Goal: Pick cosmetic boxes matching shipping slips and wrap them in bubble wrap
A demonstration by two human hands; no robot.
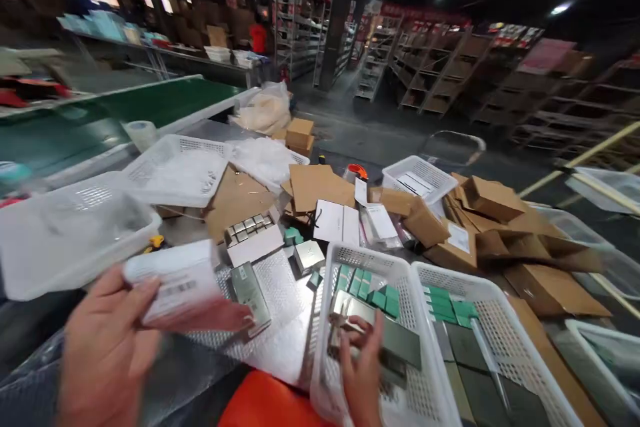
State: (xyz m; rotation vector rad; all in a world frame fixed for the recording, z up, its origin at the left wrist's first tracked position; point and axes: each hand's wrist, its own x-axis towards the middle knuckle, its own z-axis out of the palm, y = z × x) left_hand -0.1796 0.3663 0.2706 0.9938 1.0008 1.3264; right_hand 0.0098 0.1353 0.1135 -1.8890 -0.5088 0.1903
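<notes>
My left hand (pixel 110 333) grips a white labelled packet (pixel 173 277), blurred, with a pinkish lower part. Reaching into a white basket (pixel 325 347), my right hand (pixel 363 360) has its fingers on silvery boxes (pixel 355 310); whether it grips one is unclear. Green boxes (pixel 357 282) and a dark grey-green box (pixel 400 343) lie in the same basket. Between my hands, a grey-green box (pixel 250 293) rests on bubble wrap (pixel 285 293). Behind it stand a white carton of small silvery boxes (pixel 254 237) and a silvery box (pixel 309 255).
A second basket (pixel 520 347) with green and dark boxes stands at right. Cardboard boxes (pixel 495 197) pile up behind it. White trays (pixel 75 233) are at left, beside a green conveyor (pixel 165 103). A person in red (pixel 258 37) is far back.
</notes>
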